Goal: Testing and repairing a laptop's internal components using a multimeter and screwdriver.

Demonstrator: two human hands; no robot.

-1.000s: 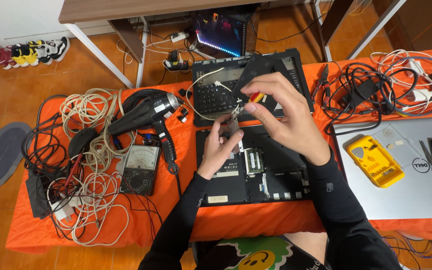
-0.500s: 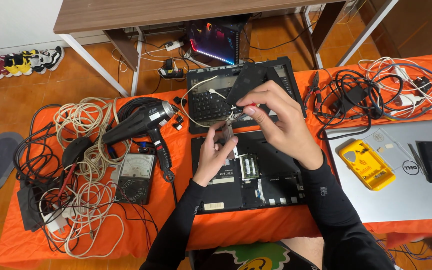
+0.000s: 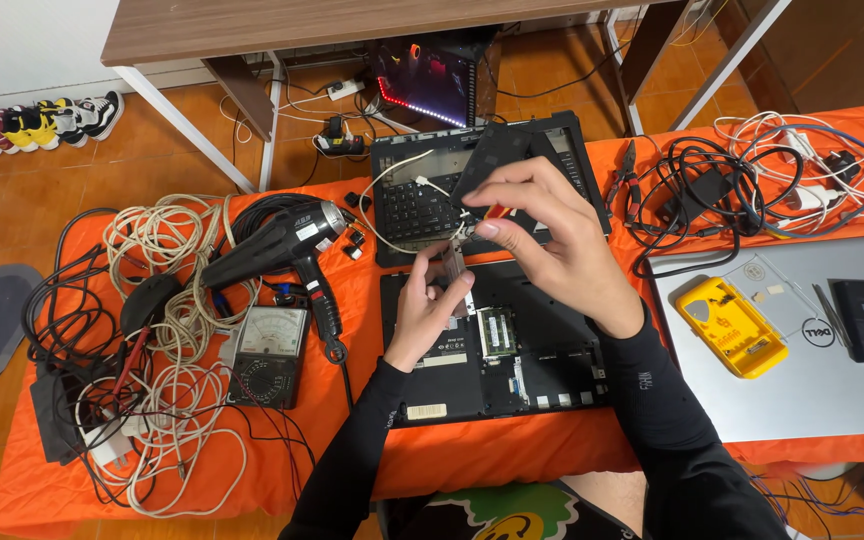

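Observation:
My right hand (image 3: 562, 250) is raised over an opened black laptop base (image 3: 552, 375) on the orange cloth and grips a small screwdriver with a red and yellow handle (image 3: 497, 212). Its tip points down and left toward my left hand (image 3: 430, 312). That hand pinches a small flat greyish part (image 3: 452, 266) just above the base's upper left corner. Behind the hands lies the laptop's removed keyboard section (image 3: 414, 208), with a white wire across it and a loose black panel (image 3: 495, 152) leaning on it. My right palm hides part of the screwdriver.
A black hair dryer (image 3: 277, 242), an analog multimeter (image 3: 267, 355) and tangled cables (image 3: 167, 300) lie to the left. On the right are more cables (image 3: 732, 190), pliers (image 3: 624, 165) and a closed silver laptop (image 3: 812, 385) carrying a yellow case (image 3: 732, 325). A wooden desk (image 3: 302, 25) stands behind.
Both hands stay together over the laptop base. My right hand has turned slightly and brought the screwdriver tip closer to the part in my left fingers.

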